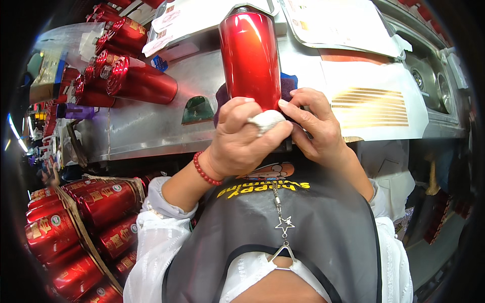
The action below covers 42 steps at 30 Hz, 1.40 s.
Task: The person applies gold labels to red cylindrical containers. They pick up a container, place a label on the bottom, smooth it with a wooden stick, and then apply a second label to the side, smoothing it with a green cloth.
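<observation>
A glossy red bottle (252,57) lies in front of me with its neck pointing away. It rests over a dark purple cloth pad (221,100). Wadded white cloth (267,122) is gripped in my left hand (242,132), at the bottle's near end. A red bead bracelet (202,170) circles the left wrist. My right hand (318,127) is beside the bottle's near right edge, fingers bent and apart. One of its fingertips meets that edge, and no object shows inside the hand. The bottle's near end is partly hidden by the hands and cloth.
Several red bottles (142,79) stand at the left of the metal worktop (151,132). A dark green piece (197,110) lies nearby. Gold strips on a white sheet (369,108) lie right. White trays (341,26) are behind. Crated red bottles (108,200) fill the lower left.
</observation>
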Tool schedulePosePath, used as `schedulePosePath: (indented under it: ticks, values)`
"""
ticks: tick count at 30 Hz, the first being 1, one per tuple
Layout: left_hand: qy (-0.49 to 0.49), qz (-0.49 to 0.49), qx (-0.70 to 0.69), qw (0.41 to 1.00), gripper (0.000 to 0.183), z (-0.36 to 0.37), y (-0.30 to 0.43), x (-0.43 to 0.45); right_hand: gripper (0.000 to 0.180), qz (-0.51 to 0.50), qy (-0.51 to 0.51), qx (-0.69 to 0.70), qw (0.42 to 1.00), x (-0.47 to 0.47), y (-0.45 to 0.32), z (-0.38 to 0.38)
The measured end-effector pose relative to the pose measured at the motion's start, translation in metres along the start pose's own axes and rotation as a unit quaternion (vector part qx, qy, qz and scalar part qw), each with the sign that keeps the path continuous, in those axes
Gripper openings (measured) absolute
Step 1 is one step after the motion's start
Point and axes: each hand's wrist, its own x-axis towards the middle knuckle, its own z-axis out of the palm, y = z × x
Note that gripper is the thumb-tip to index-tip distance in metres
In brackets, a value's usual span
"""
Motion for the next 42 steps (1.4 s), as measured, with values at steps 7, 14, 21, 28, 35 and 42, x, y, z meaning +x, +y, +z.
schedulePosePath:
  ticks: [7,14,21,28,35,42]
  values:
    - [0.159,-0.287,-0.075,0.942,0.021,0.001,0.014,-0.061,0.053,0.011,-0.015,0.016,1.000,-0.003,0.001,0.001]
    - [0.074,-0.138,0.015,0.988,0.034,-0.017,0.005,-0.037,0.050,0.028,-0.011,0.038,0.999,-0.004,-0.001,0.001]
    - [-0.056,0.066,0.056,0.995,0.030,-0.025,-0.009,0.005,0.057,0.031,0.004,0.053,0.998,-0.009,0.002,0.003]
    - [-0.159,0.137,0.098,0.973,0.021,-0.006,-0.006,0.037,0.052,0.081,0.013,0.014,0.997,-0.011,0.004,-0.019]
    - [-0.095,-0.005,-0.033,0.995,0.018,-0.018,-0.004,0.023,0.039,0.090,0.000,-0.095,0.991,0.062,0.018,-0.089]
    - [0.181,-0.332,-0.164,0.911,0.019,-0.016,-0.029,-0.038,0.040,-0.124,-0.242,-0.203,0.941,0.253,0.140,-0.015]
